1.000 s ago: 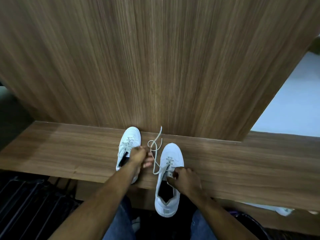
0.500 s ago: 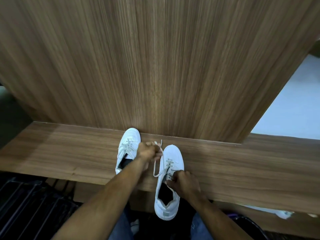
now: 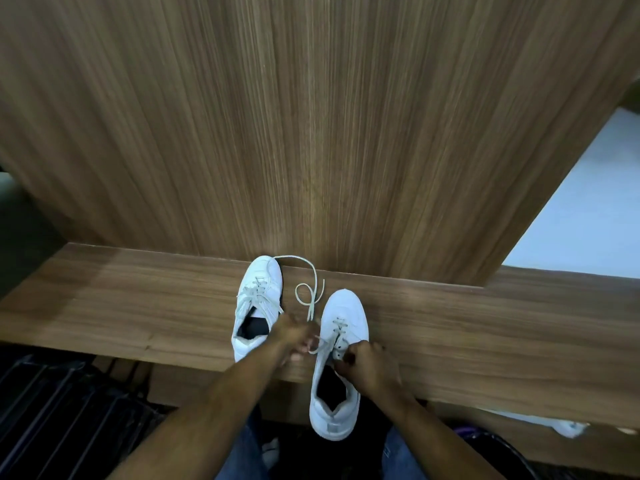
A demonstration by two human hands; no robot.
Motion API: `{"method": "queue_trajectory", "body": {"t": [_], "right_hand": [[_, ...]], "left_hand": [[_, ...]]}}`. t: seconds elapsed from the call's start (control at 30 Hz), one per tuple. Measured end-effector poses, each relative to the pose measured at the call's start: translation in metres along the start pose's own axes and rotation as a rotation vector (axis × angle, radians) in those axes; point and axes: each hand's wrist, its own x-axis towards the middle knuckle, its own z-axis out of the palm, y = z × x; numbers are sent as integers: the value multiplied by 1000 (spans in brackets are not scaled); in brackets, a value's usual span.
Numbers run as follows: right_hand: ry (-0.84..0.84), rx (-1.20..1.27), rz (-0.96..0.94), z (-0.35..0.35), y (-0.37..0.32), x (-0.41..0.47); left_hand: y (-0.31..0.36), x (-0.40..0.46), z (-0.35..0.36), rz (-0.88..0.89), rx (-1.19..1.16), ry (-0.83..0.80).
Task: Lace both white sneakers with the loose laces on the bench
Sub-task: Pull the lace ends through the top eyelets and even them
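Two white sneakers stand on the wooden bench (image 3: 138,306), toes toward the back panel. The left sneaker (image 3: 258,299) has its lace crossed through the eyelets. The right sneaker (image 3: 337,362) hangs its heel over the bench's front edge and is laced only partway. Its loose lace (image 3: 310,289) loops over the bench between the shoes. My left hand (image 3: 294,337) pinches that lace beside the right sneaker. My right hand (image 3: 369,367) grips the right sneaker at its eyelets, and the fingertips are hidden.
A tall wooden panel (image 3: 311,133) rises straight behind the bench. Dark slatted racks (image 3: 62,410) sit below on the left. A pale floor (image 3: 588,220) shows at the right, and a white object (image 3: 568,427) lies under the bench's right end.
My left hand has come back from the far end of the shoes toward the right sneaker's eyelets. The slack lace now lies farther out in a loop near the panel.
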Motion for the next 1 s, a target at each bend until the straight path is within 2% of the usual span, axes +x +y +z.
{"method": "queue_trajectory", "body": {"t": [0.1, 0.23, 0.3, 0.4, 0.6, 0.67, 0.77, 0.87, 0.93, 1.0], "right_hand": [[5, -17, 6, 1, -1, 1], [8, -1, 11, 2, -1, 0], [3, 10, 17, 1, -1, 0], [9, 43, 30, 1, 1, -1], [-7, 113, 58, 0, 0, -2], [-6, 120, 52, 0, 1, -2], [-3, 137, 51, 1, 4, -2], [0, 144, 43, 2, 4, -3], [-4, 137, 41, 1, 4, -2], [-14, 136, 52, -1, 3, -3]], "left_hand": [[-29, -3, 19, -66, -27, -107], [-20, 3, 26, 64, -17, -9], [-6, 7, 24, 98, -95, 33], [12, 9, 19, 110, -212, 100], [-11, 15, 17, 101, -218, 212], [-14, 15, 12, 75, -132, 256], [-12, 8, 6, 82, 143, 308], [-12, 10, 5, 232, 438, 285], [-12, 16, 8, 383, 628, 224], [-12, 21, 13, 413, 754, 99]]}}
